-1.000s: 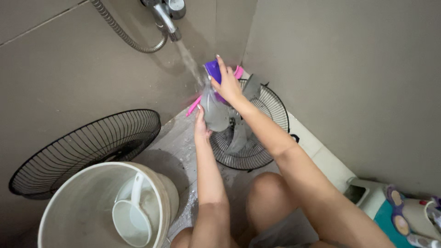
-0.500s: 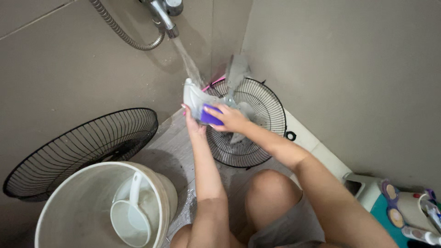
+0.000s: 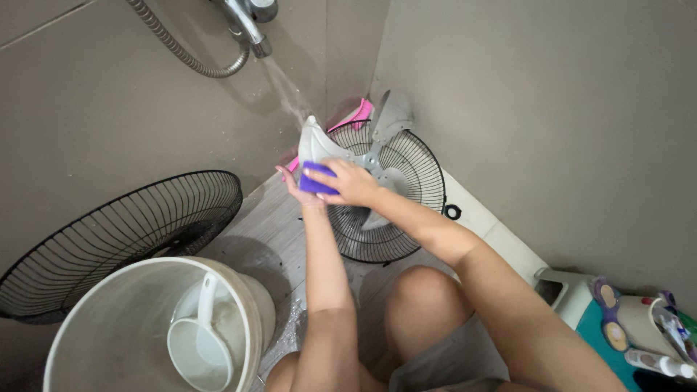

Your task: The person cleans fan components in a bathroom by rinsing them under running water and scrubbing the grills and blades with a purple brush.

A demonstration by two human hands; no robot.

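The fan blade [image 3: 319,145] now sits lower under the running water; the left hand [image 3: 294,185] clasps it from beneath, while the right hand [image 3: 352,181] presses the purple sponge [image 3: 317,179] flat; scrub along each blade.

— How do the person's arms lie?

— Both run from the bottom edge toward twelve o'clock. The left forearm goes nearly straight up; the right one slants in from five o'clock.

— And the hands?

— The left hand [image 3: 296,186] is mostly hidden, its fingers curled in a grip. The right hand [image 3: 348,183] lies just at its three o'clock, touching it, fingers closed, knuckles up.
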